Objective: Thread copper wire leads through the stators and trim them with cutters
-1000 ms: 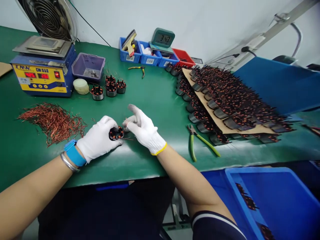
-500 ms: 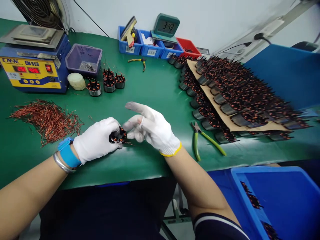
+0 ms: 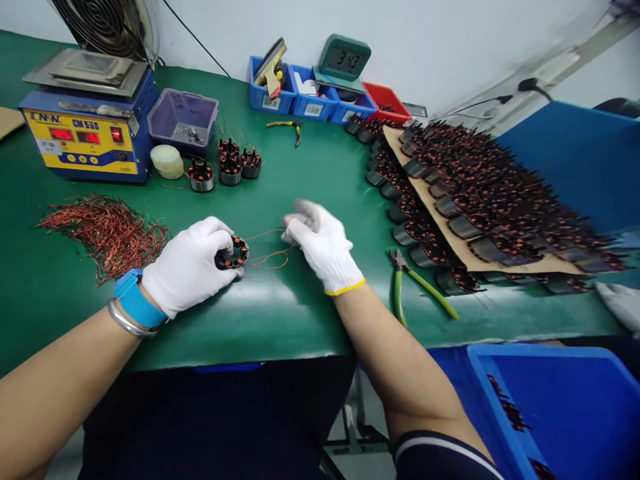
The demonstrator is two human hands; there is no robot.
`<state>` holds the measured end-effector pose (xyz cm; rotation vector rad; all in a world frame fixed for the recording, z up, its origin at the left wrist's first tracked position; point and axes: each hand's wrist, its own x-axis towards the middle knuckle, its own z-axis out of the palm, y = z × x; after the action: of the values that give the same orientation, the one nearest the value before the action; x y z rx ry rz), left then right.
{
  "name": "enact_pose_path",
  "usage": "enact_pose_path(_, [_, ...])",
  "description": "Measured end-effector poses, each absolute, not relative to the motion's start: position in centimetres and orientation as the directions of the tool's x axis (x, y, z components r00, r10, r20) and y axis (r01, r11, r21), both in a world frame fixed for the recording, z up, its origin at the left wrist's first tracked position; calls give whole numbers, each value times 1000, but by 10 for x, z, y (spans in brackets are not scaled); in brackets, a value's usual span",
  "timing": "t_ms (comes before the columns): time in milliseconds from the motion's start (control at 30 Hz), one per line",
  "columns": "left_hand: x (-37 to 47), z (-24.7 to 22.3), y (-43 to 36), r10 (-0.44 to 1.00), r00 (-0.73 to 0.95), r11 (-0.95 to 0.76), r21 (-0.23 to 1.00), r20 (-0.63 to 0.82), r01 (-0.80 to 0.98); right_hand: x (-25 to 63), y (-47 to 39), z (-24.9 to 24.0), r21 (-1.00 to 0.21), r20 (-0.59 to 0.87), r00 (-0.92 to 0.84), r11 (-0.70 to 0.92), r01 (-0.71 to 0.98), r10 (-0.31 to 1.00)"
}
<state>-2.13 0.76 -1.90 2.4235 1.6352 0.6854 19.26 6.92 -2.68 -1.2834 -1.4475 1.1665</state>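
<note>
My left hand point(image 3: 195, 263), in a white glove, is closed round the side of a small motor stator point(image 3: 234, 253) with black slots and copper windings, held at the green table top. Thin copper wires point(image 3: 267, 257) run out from the stator's right side; one reaches the fingertips of my right hand point(image 3: 320, 243). That hand, gloved too, is pinched on the wire end, its fingers slightly blurred. Another wire loops loosely below. Green-handled cutting pliers point(image 3: 400, 261) lie to the right of my right hand with their handles spread.
Copper wire scraps point(image 3: 113, 233) lie left of my left hand. Several stators point(image 3: 230, 170) stand behind, near a purple bin point(image 3: 183, 117) and a blue-yellow CM550 device point(image 3: 85, 140). Stacked stators on cardboard point(image 3: 433, 190) fill the right. A blue crate point(image 3: 575, 400) sits lower right; another gloved hand point(image 3: 620, 303) shows at the edge.
My right hand has drawn away from the stator to the right, with wire now stretched between them. The stator has tilted to show its ring. Another person's gloved hand has appeared at the right edge.
</note>
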Motion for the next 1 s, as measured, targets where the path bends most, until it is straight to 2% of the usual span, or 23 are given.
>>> enact_pose_path(33, [-21,-20,8,911,284,-380,338,300,861,194,67,-27,-934,241,-69,251,254,968])
enact_pose_path(67, [-20,-21,8,915,260,-357,320,307,878,195,64,-27,-829,457,-89,460,318,885])
enact_pose_path(100, [-20,-21,8,918,237,-335,307,317,891,196,61,-26,-678,621,-178,638,366,763])
enact_pose_path(133, [-19,-22,8,921,216,-316,300,324,900,196,58,-25,-507,709,-319,769,390,629])
enact_pose_path(200, [-17,-22,7,924,184,-289,300,334,909,193,52,-21,-203,687,-590,891,405,425])
enact_pose_path(233, [-16,-22,7,925,168,-277,302,340,912,190,49,-19,-90,627,-677,899,429,386])
enact_pose_path(300, [-14,-21,5,928,145,-257,307,344,917,182,45,-17,56,504,-754,855,515,421])
enact_pose_path(367, [-13,-21,3,932,127,-239,315,338,919,174,42,-15,124,410,-761,795,593,504])
enact_pose_path(467, [-13,-20,2,932,77,-201,330,353,922,169,38,-15,113,283,-758,765,635,588])
enact_pose_path(567, [-17,-19,3,932,50,-174,324,358,930,177,36,-15,-88,198,-785,809,582,587])
enact_pose_path(600, [-19,-19,4,936,71,-188,319,345,929,181,36,-15,-184,238,-782,818,545,575])
enact_pose_path(667, [-21,-19,6,939,142,-243,314,314,918,190,39,-14,-334,429,-713,831,445,555])
enact_pose_path(733, [-20,-19,7,932,211,-304,317,295,898,195,41,-13,-378,602,-611,858,348,513])
enact_pose_path(767, [-19,-19,7,927,240,-330,323,287,887,196,41,-13,-380,633,-595,868,320,496])
enact_pose_path(800, [-18,-19,6,924,266,-351,330,276,876,195,40,-14,-386,612,-612,865,321,500])
enact_pose_path(867, [-16,-19,5,917,307,-383,346,257,856,189,36,-17,-418,462,-662,803,424,590])
enact_pose_path(933, [-14,-19,5,915,319,-392,353,248,849,182,31,-19,-468,255,-628,662,585,735])
enact_pose_path(1000, [-15,-18,5,916,321,-390,352,241,851,179,29,-19,-528,80,-559,510,679,825])
